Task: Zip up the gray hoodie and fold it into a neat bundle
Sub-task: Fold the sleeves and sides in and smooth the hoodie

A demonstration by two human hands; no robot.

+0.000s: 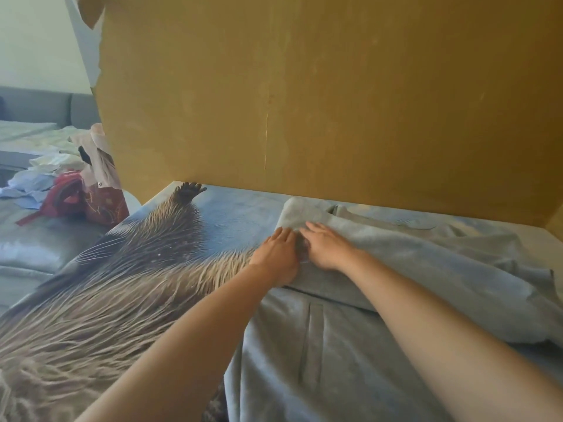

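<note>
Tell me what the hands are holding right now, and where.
Both the left hand and right hand are at the gray hoodie, on its folded left edge; whether they pinch or press cannot be told.

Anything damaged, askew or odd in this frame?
Yes. The brown wall covering has a ragged torn edge at upper left, exposing white wall. A heap of clothes lies scattered in the left background. The gray hoodie is rumpled under the left hand and right hand.

You see a blanket printed with a spiny animal covering the bed. Behind the blanket stands a tall brown board. Left of the blanket, a red patterned bag sits beside scattered pale clothes and a gray sofa.
</note>
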